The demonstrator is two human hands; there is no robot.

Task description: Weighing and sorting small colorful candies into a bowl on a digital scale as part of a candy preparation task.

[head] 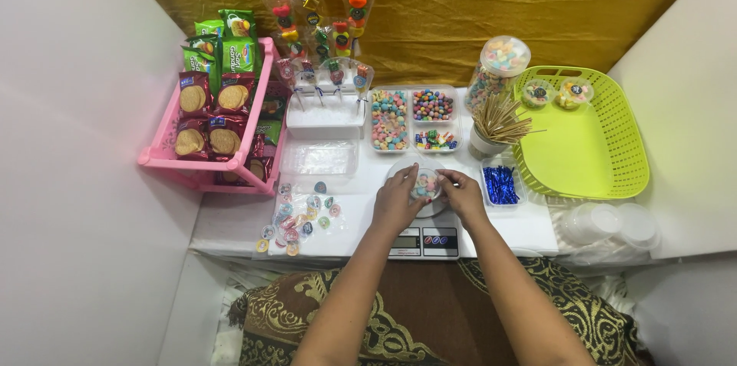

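Head cam looking straight down here. Both hands are wrapped around a small clear cup [426, 184] full of pastel candies, which sits on a digital kitchen scale [424, 239] at the front edge of the white table [230, 220]. Left hand [397, 198] has its fingers curled against the left side of the cup, right hand [463, 193] does the same on the right side, so it's gripped from both sides. Can't really tell whether there's a lid under the fingertips, too small.

Just right of the right hand there's a little clear tray of blue twist ties [500, 184]. Left of the left hand, a scatter of round stickers [299, 220] lies on the table. Behind the cup is a divided clear box of mixed candies [414, 120], and beside that a white cup of wooden skewers [495, 126] plus a tall jar of pastel candy [497, 70] with its lid on.

Further left, a white stand [326, 109] holds wrapped candy skewers [322, 36] upright, with an empty-looking clear container [320, 157] in front of it. Far left is a pink rack [165, 152] stuffed with biscuit packets [211, 105]. On the right, a lime green basket [591, 151] has two filled cups [554, 93] in its back corner, and some clear lids [606, 224] are piled near the table's right front corner.
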